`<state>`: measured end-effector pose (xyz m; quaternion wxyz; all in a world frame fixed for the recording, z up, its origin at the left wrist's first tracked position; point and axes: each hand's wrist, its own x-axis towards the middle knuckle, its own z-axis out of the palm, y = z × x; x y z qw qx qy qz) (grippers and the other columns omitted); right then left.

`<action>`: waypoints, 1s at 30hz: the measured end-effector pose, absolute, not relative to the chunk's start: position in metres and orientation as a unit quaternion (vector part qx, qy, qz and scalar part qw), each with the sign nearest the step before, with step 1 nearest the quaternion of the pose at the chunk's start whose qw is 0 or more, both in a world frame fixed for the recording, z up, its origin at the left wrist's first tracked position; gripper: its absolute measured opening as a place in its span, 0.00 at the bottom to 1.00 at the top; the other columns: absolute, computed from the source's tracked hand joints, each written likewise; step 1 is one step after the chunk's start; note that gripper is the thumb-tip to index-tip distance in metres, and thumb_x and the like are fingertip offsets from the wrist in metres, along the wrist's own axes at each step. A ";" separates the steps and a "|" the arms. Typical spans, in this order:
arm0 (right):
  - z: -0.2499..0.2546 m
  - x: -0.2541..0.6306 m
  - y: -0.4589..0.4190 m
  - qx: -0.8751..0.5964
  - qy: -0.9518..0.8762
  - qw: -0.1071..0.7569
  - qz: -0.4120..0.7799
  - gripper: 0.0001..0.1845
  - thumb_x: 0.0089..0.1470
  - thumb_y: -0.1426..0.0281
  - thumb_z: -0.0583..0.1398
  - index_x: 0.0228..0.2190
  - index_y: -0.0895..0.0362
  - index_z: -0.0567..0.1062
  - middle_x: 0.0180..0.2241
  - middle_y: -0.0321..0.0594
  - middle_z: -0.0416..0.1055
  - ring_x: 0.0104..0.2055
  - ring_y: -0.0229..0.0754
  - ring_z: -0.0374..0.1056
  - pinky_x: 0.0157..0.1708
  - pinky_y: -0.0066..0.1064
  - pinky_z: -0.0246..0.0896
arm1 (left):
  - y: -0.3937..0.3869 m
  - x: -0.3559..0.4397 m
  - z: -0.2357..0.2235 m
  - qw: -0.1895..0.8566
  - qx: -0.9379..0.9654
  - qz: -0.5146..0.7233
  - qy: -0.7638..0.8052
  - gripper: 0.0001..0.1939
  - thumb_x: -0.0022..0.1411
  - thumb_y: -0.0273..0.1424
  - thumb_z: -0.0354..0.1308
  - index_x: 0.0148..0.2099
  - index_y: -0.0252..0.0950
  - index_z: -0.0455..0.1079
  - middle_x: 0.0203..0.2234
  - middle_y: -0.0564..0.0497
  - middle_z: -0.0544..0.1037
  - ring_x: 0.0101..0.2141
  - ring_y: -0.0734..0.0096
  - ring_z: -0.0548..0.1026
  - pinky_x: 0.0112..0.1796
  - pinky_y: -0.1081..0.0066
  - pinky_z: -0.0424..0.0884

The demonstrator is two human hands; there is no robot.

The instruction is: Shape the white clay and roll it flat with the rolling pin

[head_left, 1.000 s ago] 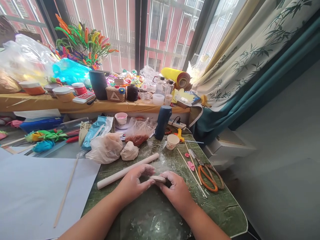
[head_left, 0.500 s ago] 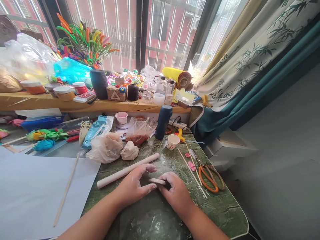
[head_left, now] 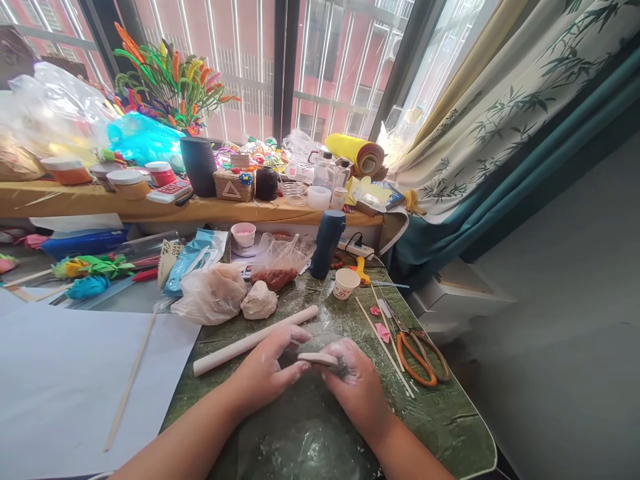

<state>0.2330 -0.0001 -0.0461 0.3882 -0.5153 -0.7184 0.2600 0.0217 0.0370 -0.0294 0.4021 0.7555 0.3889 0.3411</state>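
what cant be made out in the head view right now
All in the head view:
- Flat piece: its underside faces away, and the right hand covers one end.
- Left hand: whether its thumb presses the piece; the angle hides any gap.
- Whitish bag: contents hidden by cloudy, crumpled plastic.
- White paper: cut off by the left edge.
- Front paper cup: print too small.

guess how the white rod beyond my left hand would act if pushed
The white rod would likely roll if pushed sideways, since it looks round and lies on a flat tabletop. It seems stiff, showing no bend along its length.
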 end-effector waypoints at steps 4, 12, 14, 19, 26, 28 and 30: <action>-0.050 0.235 0.002 -0.511 -0.740 0.377 0.220 0.10 0.62 0.63 0.64 0.30 0.52 0.74 0.31 0.36 0.74 0.36 0.43 0.68 0.38 0.33 0.62 | 0.040 0.019 -0.029 0.405 0.728 0.374 0.407 0.12 0.68 0.35 0.56 0.52 0.39 0.71 0.47 0.44 0.80 0.46 0.58 0.78 0.50 0.59 0.74; -0.055 0.232 0.001 -0.502 -0.736 0.394 0.225 0.08 0.63 0.64 0.62 0.31 0.52 0.74 0.32 0.37 0.74 0.37 0.44 0.68 0.40 0.34 0.62 | 0.043 0.022 -0.035 0.423 0.720 0.362 0.416 0.18 0.57 0.20 0.50 0.47 0.39 0.73 0.43 0.48 0.81 0.46 0.60 0.77 0.51 0.61 0.73; -0.055 0.232 0.002 -0.522 -0.713 0.388 0.262 0.10 0.61 0.63 0.64 0.28 0.53 0.74 0.30 0.36 0.73 0.36 0.44 0.68 0.38 0.34 0.61 | 0.042 0.020 -0.033 0.450 0.718 0.352 0.397 0.22 0.54 0.19 0.50 0.49 0.39 0.72 0.46 0.48 0.80 0.48 0.60 0.77 0.53 0.60 0.72; -0.065 0.235 0.006 -0.515 -0.571 0.468 0.435 0.12 0.56 0.59 0.66 0.34 0.54 0.74 0.33 0.38 0.75 0.36 0.45 0.70 0.38 0.34 0.65 | 0.036 0.020 -0.027 0.478 0.741 0.276 0.384 0.27 0.55 0.27 0.63 0.58 0.40 0.67 0.51 0.47 0.78 0.49 0.57 0.75 0.53 0.59 0.72; -0.070 0.235 0.009 -0.484 -0.544 0.490 0.479 0.16 0.55 0.58 0.67 0.40 0.55 0.76 0.40 0.42 0.78 0.41 0.48 0.73 0.43 0.36 0.68 | 0.038 0.033 -0.032 0.491 0.710 0.300 0.407 0.10 0.59 0.28 0.62 0.45 0.37 0.73 0.38 0.50 0.81 0.38 0.64 0.78 0.42 0.67 0.75; -0.067 0.235 0.008 -0.484 -0.550 0.497 0.465 0.17 0.56 0.59 0.67 0.44 0.54 0.77 0.43 0.44 0.77 0.44 0.49 0.73 0.46 0.37 0.68 | 0.040 0.032 -0.033 0.481 0.710 0.298 0.419 0.10 0.58 0.26 0.61 0.43 0.37 0.74 0.37 0.51 0.81 0.38 0.64 0.79 0.41 0.68 0.75; -0.065 0.236 0.008 -0.494 -0.571 0.478 0.449 0.15 0.57 0.60 0.65 0.43 0.54 0.78 0.41 0.43 0.78 0.43 0.49 0.74 0.45 0.37 0.69 | 0.041 0.030 -0.033 0.466 0.718 0.290 0.428 0.10 0.56 0.24 0.60 0.42 0.37 0.74 0.35 0.51 0.82 0.36 0.65 0.79 0.40 0.68 0.74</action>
